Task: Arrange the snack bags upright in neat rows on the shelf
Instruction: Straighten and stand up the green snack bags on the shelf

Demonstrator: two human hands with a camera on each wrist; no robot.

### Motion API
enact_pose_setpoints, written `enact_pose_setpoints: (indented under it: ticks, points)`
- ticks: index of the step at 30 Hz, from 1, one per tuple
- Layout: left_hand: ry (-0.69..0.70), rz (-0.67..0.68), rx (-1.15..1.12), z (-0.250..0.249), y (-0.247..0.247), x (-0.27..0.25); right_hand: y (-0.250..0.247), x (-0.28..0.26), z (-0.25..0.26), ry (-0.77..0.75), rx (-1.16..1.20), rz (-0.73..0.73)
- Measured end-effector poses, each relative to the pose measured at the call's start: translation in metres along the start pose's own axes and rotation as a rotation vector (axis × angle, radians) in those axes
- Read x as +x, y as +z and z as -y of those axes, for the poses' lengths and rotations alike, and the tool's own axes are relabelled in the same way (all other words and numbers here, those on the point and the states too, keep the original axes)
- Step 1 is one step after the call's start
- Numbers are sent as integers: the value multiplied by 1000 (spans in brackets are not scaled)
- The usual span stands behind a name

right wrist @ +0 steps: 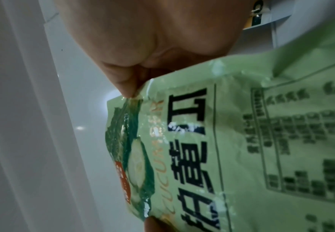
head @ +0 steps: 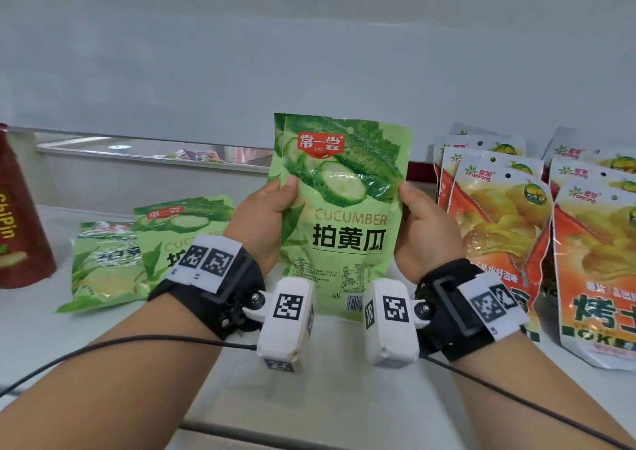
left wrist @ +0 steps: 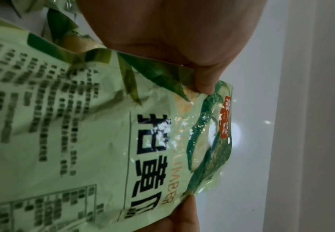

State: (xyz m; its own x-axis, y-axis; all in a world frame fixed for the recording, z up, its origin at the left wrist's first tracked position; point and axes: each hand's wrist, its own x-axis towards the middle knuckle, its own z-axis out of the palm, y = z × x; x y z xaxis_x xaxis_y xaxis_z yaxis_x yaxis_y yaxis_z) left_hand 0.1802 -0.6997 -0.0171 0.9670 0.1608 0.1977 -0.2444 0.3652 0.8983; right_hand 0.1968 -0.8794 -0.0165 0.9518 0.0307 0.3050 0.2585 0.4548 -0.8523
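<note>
A green cucumber snack bag [head: 344, 215] stands upright at the middle of the white shelf [head: 309, 398], its front facing me. The edge of a second green bag shows just behind its top left corner. My left hand [head: 265, 215] grips the bag's left edge with the thumb on the front. My right hand [head: 423, 229] grips the right edge the same way. The left wrist view shows the bag [left wrist: 103, 141] pinched under my left hand [left wrist: 182, 39]. In the right wrist view the bag [right wrist: 242, 157] is pinched by my right hand [right wrist: 142, 39].
Two more green cucumber bags [head: 113, 267] [head: 179, 222] lie flat and overlapping at the left. A dark red bag [head: 17, 215] stands at the far left. Orange chip bags [head: 499, 215] [head: 592, 260] stand upright in rows at the right. The pale back wall is behind.
</note>
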Motion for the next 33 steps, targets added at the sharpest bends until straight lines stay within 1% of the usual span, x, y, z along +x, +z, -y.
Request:
enact_pose_setpoints:
  ticks: [2,4,6,7,8,9,10,12,14,15,17,19,21,23,25,27,28,30,32,33]
  points:
    - [10,-19,1,-1,-3,-5,3,0,0,13,-37,-8]
    - [37,-28,49,-5,-7,-10,4,-1,-1,-19,-171,-7]
    - [74,-57,69,-10,-13,-15,7,-3,-1,-62,-283,-55]
    - [96,-74,61,-13,-16,-19,10,-4,-2,-74,-307,-92]
    - [115,-88,51,-17,-18,-22,13,-6,-2,-80,-333,-99]
    - [124,-96,32,-21,-19,-26,17,-9,-3,-68,-362,-57]
    - [124,-95,-5,-24,-20,-30,23,-13,-4,-50,-385,19]
    - [100,-62,-86,-30,-17,-39,34,-23,-8,-6,-468,226]
    - [60,-14,-68,-34,-16,-47,42,-32,-13,33,-542,380]
    - [41,7,-23,-36,-16,-50,46,-34,-16,42,-554,406]
    - [11,62,58,-40,-17,-57,52,-37,-18,-2,-566,402]
    - [21,83,104,-44,-19,-61,55,-35,-18,-91,-589,293]
    - [64,27,110,-46,-21,-64,53,-30,-14,-127,-555,174]
    - [105,-68,100,-48,-25,-64,50,-22,-11,-62,-427,156]
    - [130,-142,97,-48,-32,-63,48,-14,-11,102,-294,206]
    - [148,-188,113,-46,-38,-63,48,-4,-18,290,-268,248]
    - [152,-199,121,-45,-40,-62,48,0,-24,348,-319,267]
    - [148,-207,130,-42,-43,-61,51,6,-35,400,-455,339]
    - [134,-207,141,-38,-44,-58,53,11,-46,393,-580,372]
    - [122,-207,151,-36,-44,-56,53,16,-50,355,-672,345]
